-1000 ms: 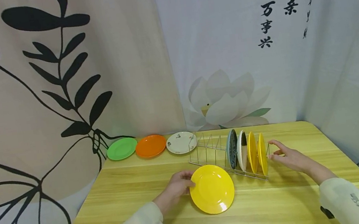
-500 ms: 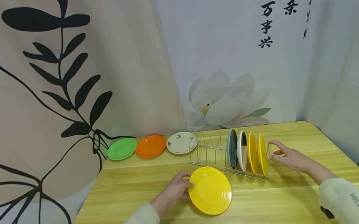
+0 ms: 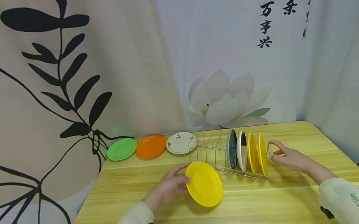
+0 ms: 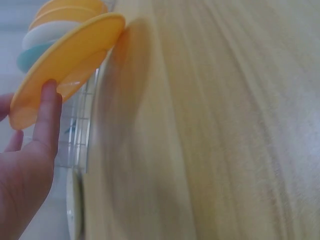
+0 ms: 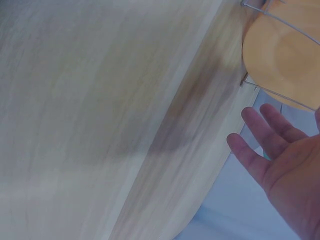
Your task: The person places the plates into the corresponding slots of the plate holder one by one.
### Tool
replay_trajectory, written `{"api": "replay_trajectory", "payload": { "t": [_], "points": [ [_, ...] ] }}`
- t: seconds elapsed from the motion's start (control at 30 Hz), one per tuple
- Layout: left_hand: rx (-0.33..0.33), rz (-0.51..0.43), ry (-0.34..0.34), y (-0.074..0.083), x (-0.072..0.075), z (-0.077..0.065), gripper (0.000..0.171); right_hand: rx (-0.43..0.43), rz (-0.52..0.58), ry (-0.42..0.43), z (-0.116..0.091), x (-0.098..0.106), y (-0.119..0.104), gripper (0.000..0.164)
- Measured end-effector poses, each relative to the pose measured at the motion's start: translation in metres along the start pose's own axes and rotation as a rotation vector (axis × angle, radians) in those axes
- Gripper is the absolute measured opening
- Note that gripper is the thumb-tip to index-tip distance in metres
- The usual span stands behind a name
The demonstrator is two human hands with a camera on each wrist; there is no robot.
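Observation:
In the head view my left hand (image 3: 172,183) grips the left rim of a yellow plate (image 3: 204,184), which is tilted and raised off the table in front of the wire dish rack (image 3: 221,167). The left wrist view has fingers (image 4: 49,107) on one face of that plate (image 4: 75,60); the thumb is partly cut off. Standing on edge in the rack's right half are a blue-grey plate (image 3: 232,149), a white plate with a dark patch (image 3: 242,151) and two yellow plates (image 3: 261,154). My right hand (image 3: 289,157) holds the rack's right end between thumb and forefinger, its other fingers extended (image 5: 250,157).
Along the table's back edge lie a green plate (image 3: 122,149), an orange plate (image 3: 151,146) and a white patterned plate (image 3: 181,143), left of the rack. A printed curtain (image 3: 133,76) hangs directly behind the wooden table (image 3: 118,212).
My left hand has shifted a little left and up with the yellow plate, which now turns more edge-on. The right hand and the rack have stayed still.

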State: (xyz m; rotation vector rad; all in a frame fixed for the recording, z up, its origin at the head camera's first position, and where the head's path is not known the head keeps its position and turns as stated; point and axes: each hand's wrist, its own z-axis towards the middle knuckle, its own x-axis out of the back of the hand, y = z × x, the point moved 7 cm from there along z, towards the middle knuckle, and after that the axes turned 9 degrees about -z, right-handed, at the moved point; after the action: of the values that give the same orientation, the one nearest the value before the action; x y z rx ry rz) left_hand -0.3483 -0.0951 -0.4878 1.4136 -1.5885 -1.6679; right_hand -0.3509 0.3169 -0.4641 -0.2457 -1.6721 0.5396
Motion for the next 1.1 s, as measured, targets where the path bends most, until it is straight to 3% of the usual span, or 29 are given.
{"api": "replay_trajectory", "payload": {
  "t": [0.43, 0.73, 1.1],
  "points": [
    [-0.099, 0.031, 0.099, 0.037, 0.015, -0.002, 0.054, -0.012, 0.014, -0.008, 0.001, -0.001, 0.003, 0.078],
    [-0.156, 0.005, 0.124, 0.067, 0.013, -0.002, 0.048, -0.012, 0.010, -0.008, 0.001, -0.001, 0.002, 0.078],
    [-0.202, -0.025, 0.121, 0.095, 0.003, 0.008, 0.050, -0.005, 0.001, -0.007, -0.001, 0.000, -0.002, 0.078]
  ]
}}
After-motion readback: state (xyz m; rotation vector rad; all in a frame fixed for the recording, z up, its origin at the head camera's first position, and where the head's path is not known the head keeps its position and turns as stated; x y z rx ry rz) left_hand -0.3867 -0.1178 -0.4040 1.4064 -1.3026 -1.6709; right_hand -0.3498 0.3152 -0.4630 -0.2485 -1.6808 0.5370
